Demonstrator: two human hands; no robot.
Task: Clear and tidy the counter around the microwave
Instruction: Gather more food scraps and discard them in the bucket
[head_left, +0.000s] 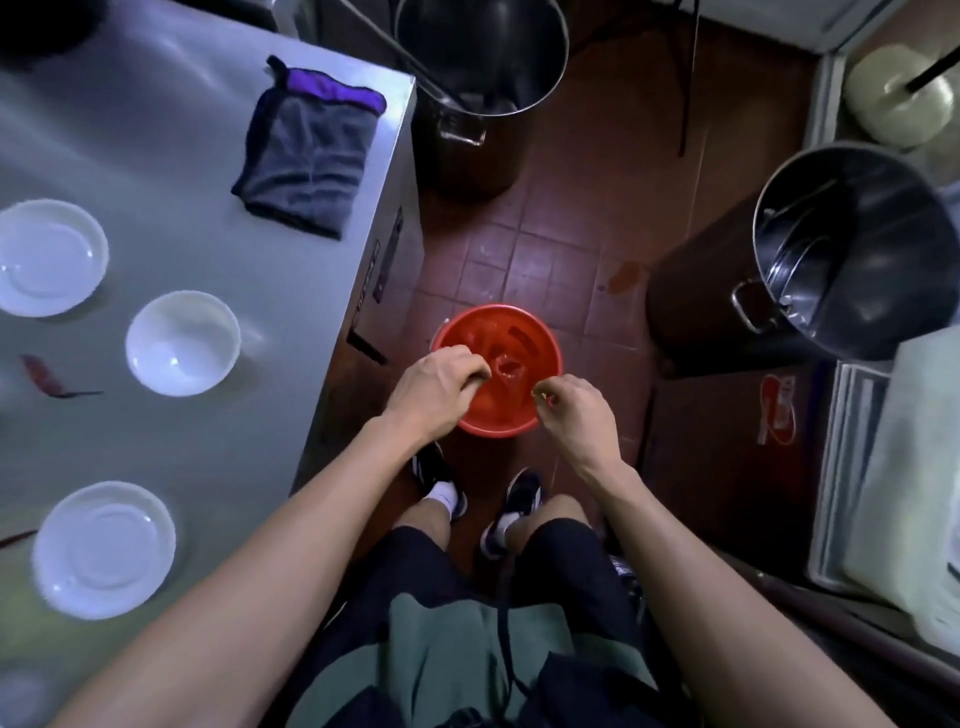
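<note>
While both hands (439, 387) (571, 410) pinch small scraps over the round red plastic bucket (540, 338), the white ceramic bowl (183, 343) probably needs rim-gripping, being slippery and fragile.

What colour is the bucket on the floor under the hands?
Red-orange; the bucket shows in the head view, the only one.

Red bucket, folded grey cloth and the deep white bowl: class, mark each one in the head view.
Red bucket (540, 338): head view, far rim.
Folded grey cloth (306, 156): head view, middle of the top fold.
Deep white bowl (179, 345): head view, inside bottom.
</note>
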